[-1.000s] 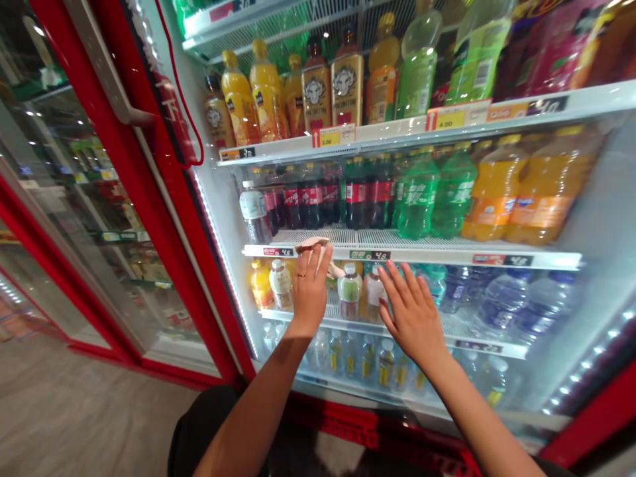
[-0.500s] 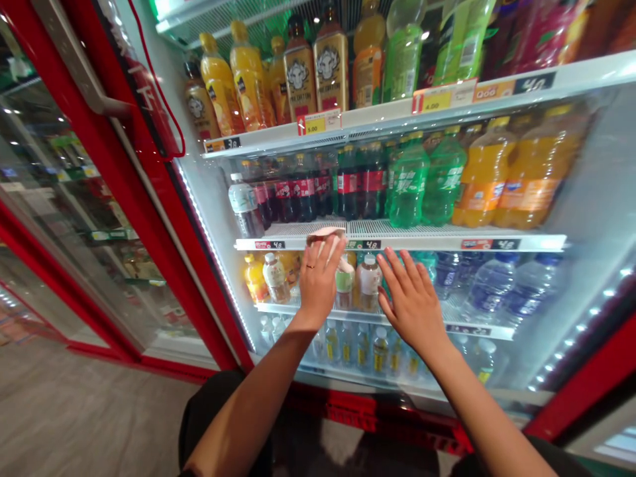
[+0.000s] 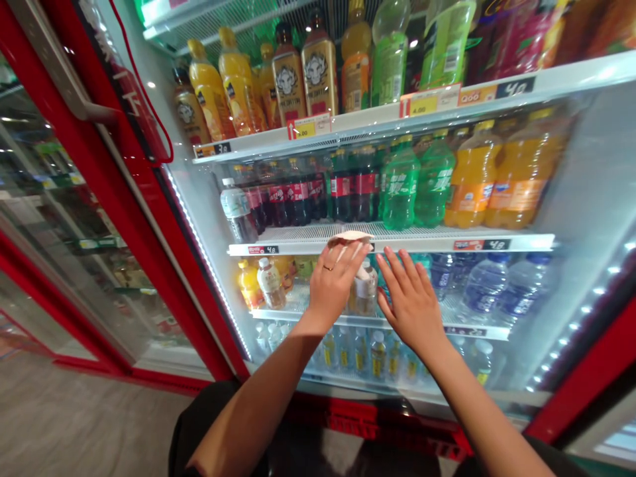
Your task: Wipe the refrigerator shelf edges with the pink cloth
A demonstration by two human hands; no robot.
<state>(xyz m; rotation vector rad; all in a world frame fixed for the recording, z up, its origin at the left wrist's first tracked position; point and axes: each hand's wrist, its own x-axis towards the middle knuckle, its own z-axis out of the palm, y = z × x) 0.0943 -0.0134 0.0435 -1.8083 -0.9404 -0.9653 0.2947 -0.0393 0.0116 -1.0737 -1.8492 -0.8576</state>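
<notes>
My left hand (image 3: pixel 335 281), with a ring on one finger, presses a pale folded cloth (image 3: pixel 352 236) to the front edge of the middle shelf (image 3: pixel 422 244). Part of the cloth sticks out above the fingertips and a bit hangs at their right side; the rest is hidden under the fingers. To the right, my right hand (image 3: pixel 411 301) is open, palm toward the shelf, fingers stretched up to just below the same edge. Whether its fingertips touch the edge I cannot tell. A capped bottle (image 3: pixel 366 291) stands behind, between the two hands.
Cola bottles (image 3: pixel 297 199), green bottles (image 3: pixel 399 192) and orange soda bottles (image 3: pixel 474 179) stand on the middle shelf. Blue-labelled water bottles (image 3: pixel 484 285) are below at right. A red door frame (image 3: pixel 163 265) borders the cooler on the left, with a red cord (image 3: pixel 144 86) hanging beside it.
My left hand has slid right along the shelf edge with the cloth, closer to my right hand. My right hand has stayed nearly in place. The view has shifted slightly.
</notes>
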